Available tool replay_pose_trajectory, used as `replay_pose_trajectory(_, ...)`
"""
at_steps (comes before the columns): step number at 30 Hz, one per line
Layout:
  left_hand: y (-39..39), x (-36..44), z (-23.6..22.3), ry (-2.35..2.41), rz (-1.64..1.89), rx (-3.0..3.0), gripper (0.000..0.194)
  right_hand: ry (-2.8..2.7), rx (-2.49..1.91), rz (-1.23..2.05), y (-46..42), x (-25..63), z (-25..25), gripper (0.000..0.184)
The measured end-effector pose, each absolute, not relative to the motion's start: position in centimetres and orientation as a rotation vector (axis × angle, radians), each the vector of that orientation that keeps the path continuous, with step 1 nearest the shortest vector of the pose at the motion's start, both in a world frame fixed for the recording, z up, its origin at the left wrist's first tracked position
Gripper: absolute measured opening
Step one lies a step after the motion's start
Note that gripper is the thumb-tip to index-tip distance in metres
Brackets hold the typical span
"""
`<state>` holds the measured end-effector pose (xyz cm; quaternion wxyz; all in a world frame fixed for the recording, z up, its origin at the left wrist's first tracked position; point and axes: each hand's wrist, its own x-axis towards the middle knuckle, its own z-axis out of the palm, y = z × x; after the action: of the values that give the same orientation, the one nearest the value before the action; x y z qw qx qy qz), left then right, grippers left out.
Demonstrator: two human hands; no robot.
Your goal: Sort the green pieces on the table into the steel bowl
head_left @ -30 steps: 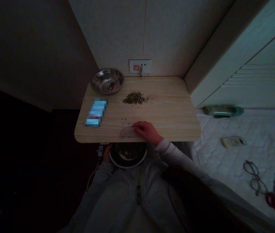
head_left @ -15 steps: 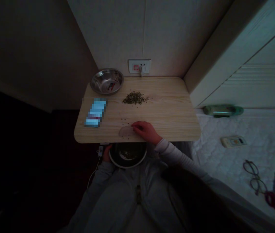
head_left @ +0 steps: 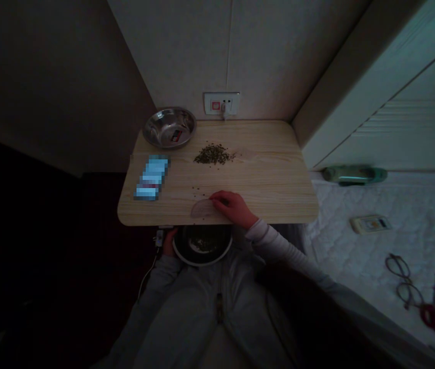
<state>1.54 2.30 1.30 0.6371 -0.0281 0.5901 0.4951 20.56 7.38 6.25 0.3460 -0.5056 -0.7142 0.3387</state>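
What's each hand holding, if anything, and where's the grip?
Right hand: a thin, pale translucent piece, by its right end. Left hand: the dark, white-rimmed bowl, at its left side; exact finger placement hidden.

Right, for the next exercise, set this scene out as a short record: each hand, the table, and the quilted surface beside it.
Left hand: holding a white-rimmed bowl below the table's front edge
Right hand: pinching a thin translucent sheet
Table, middle: loose pile of small dark bits
Table, left: metal bowl; pixelated bright rectangle
Quilted surface: green bottle, red-handled scissors
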Motion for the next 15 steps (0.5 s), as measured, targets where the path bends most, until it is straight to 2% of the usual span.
replay_pose_trajectory(10, 2.7, 2.2, 2.8, 1.369, 1.084, -0.126, 0.028, -1.935, -1.352, 0.803, 6.0, 19.9, 6.5, 0.018)
replay_pose_trajectory(15, 2.7, 2.4, 3.2, 1.325, 1.058, -0.143, 0.030, -1.827, -1.325, 0.870, 5.9, 19.8, 6.4, 0.020)
